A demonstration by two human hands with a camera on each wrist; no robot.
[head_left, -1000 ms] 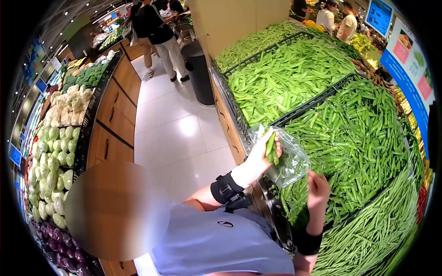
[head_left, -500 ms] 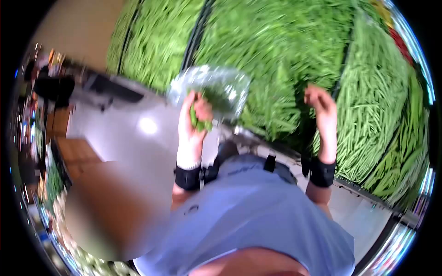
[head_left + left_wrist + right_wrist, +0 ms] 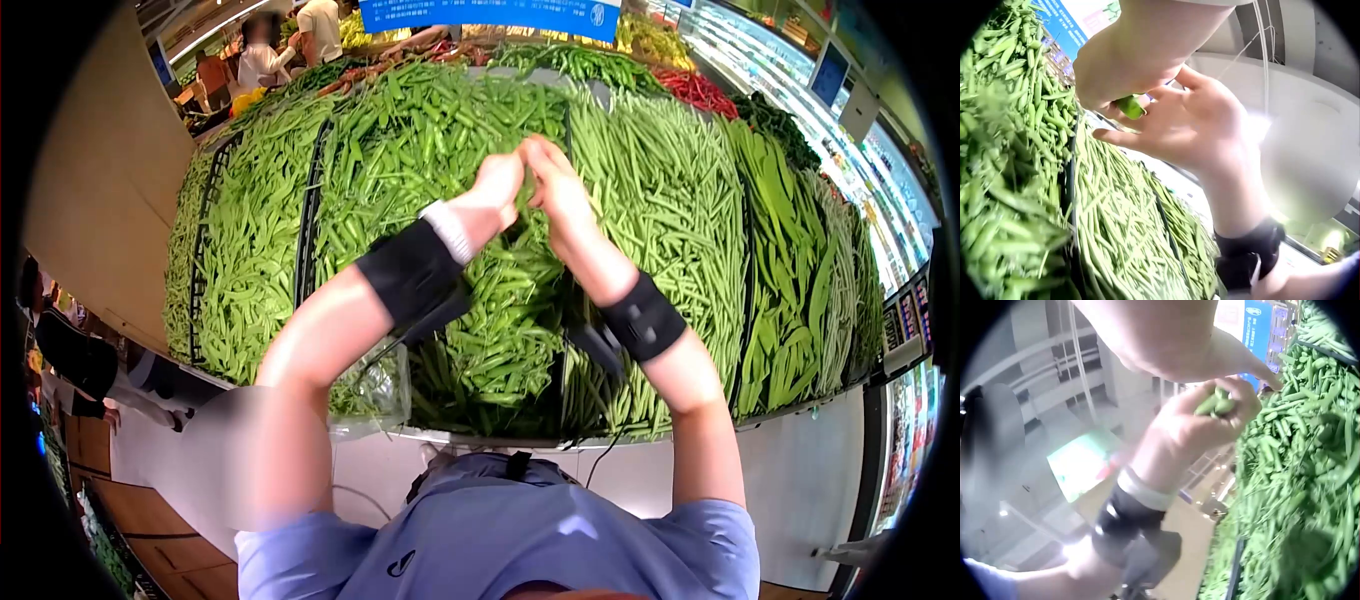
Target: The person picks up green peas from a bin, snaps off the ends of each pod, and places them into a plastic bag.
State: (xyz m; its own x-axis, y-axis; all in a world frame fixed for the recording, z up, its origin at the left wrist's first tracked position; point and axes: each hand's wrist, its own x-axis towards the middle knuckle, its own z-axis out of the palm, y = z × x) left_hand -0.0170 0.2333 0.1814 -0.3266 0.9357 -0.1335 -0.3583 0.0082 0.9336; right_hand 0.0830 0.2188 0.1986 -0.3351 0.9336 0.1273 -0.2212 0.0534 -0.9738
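Over a bin of plump green pea pods (image 3: pixel 500 300), my two hands come together at the fingertips in the head view. My left hand (image 3: pixel 492 192), with a white band at the wrist, curls round a few pea pods (image 3: pixel 1216 404) whose ends show in the right wrist view. From the left wrist view, a pod end (image 3: pixel 1130 107) sticks out of that fist. My right hand (image 3: pixel 562 200) reaches beside it, fingers mostly extended and palm bare. A clear plastic bag (image 3: pixel 380 390) lies at the bin's front left corner, under my left forearm.
Flat pods (image 3: pixel 260 200) fill the bin to the left; thin green beans (image 3: pixel 660 200) and broad beans (image 3: pixel 785 260) fill those to the right. Black dividers (image 3: pixel 312 210) part them. Red peppers (image 3: pixel 695 90) lie at the back below a blue sign (image 3: pixel 490 15). People (image 3: pixel 262 60) stand beyond.
My body has turned from the aisle to face the bins. The left hand let go of the bag but keeps the pods. Both hands moved forward over the bin and came together.
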